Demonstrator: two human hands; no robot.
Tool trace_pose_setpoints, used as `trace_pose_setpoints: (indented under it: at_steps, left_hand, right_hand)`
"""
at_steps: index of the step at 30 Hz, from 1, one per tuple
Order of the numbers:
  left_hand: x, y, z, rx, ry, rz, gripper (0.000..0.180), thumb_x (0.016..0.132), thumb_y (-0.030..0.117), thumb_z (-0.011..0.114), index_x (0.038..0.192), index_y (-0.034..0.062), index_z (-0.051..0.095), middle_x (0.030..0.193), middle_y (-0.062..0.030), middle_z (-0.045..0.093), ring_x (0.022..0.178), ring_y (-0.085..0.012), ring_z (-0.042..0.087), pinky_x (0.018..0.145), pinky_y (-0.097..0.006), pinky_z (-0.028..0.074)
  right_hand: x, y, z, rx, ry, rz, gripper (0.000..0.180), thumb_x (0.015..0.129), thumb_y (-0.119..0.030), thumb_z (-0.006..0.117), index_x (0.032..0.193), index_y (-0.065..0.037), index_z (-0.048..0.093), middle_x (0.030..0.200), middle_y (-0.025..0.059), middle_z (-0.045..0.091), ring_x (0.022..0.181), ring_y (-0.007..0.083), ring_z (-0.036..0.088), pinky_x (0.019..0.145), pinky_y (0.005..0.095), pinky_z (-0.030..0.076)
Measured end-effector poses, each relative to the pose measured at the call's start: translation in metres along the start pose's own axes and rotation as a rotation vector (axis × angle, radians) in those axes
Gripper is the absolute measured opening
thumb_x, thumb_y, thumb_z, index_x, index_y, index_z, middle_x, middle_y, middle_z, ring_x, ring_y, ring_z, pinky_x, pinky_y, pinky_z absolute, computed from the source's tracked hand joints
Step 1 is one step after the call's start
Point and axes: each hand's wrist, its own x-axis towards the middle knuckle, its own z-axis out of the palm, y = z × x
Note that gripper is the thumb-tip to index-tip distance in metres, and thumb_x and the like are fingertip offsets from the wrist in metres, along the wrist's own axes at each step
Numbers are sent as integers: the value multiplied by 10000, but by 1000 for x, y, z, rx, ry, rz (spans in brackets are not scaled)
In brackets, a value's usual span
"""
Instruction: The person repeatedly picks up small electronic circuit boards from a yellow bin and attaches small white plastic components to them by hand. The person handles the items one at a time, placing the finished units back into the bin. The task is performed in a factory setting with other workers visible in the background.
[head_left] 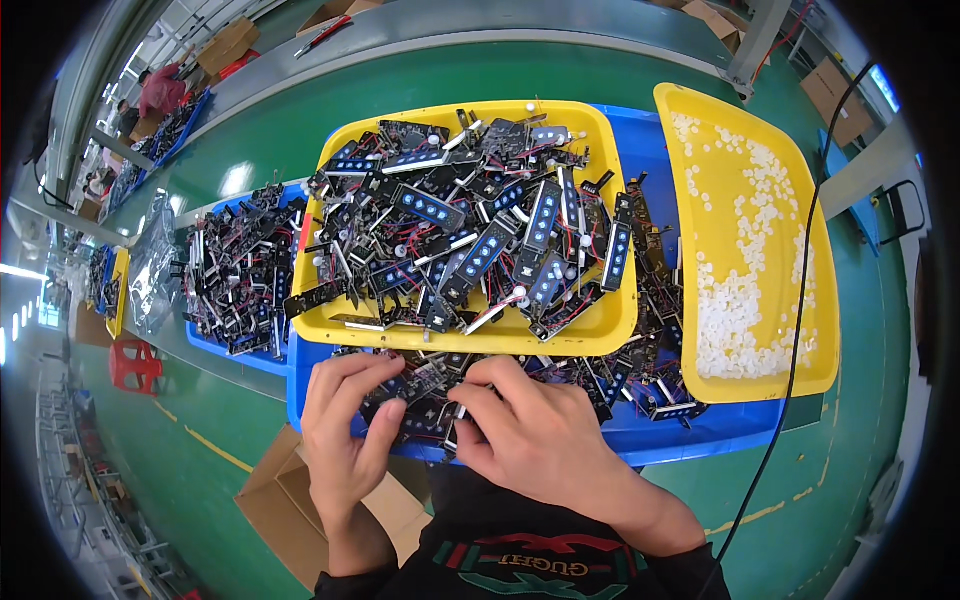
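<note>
My right hand [540, 430] is closed in a pinch at the front of the blue bin [660, 450]. Between its fingertips is a small black circuit board with a white strip [461, 412], partly hidden by the fingers. To its left, my left hand [340, 430] has curved fingers, with thumb and forefinger apart. Its fingertips are beside black circuit boards [425, 385] in the bin, and I see nothing clearly gripped there. A yellow tray [600, 335] rests above the bin, heaped with similar black boards [480, 250] carrying thin red wires and white strips.
Small white round pieces [735, 325] lie in a second yellow tray [825, 340] on the right. Another blue bin [250, 360] of boards stands left. A black cable [800, 300] hangs at right. An open cardboard box [275, 490] sits below my left arm; a red stool [135, 365] stands beyond.
</note>
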Motion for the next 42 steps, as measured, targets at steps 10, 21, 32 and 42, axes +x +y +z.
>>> trace_pose_setpoints:
  at_steps: [10, 21, 32, 42]
  left_hand:
    - [-2, -3, -10, -99, -50, -162, 336, 729, 65, 787, 1051, 40, 694, 946, -83, 635, 819, -197, 601, 712, -309, 493]
    - [-7, -11, -15, -89, 56, -210, 225, 782, -8, 699, 1005, -15, 674, 913, -114, 647, 781, -187, 588, 712, -291, 473]
    - [12, 42, 7, -217, 144, 220, 193, 680, -10, 723, 872, -9, 701, 714, -98, 663, 584, -208, 565, 557, -300, 403]
    - [27, 65, 29, -787, -273, -218, 297, 900, 39, 615, 1168, -88, 608, 935, -146, 685, 753, -140, 627, 674, -239, 484]
  right_hand:
    - [8, -8, 6, 112, 61, 132, 212, 807, -145, 713, 911, -30, 569, 865, 58, 589, 566, 209, 631, 464, 333, 502]
    - [2, -11, -20, 1217, 273, 656, 219, 931, -93, 644, 1066, 7, 503, 690, 6, 566, 483, 30, 472, 424, 198, 355]
    - [-21, 17, -44, 1775, 366, 626, 182, 976, -90, 530, 1124, -16, 456, 967, 201, 658, 755, 300, 704, 608, 338, 562]
    - [-33, 15, -48, 523, 376, -90, 291, 715, 32, 726, 971, -14, 596, 1133, 264, 643, 1010, 386, 670, 842, 417, 554]
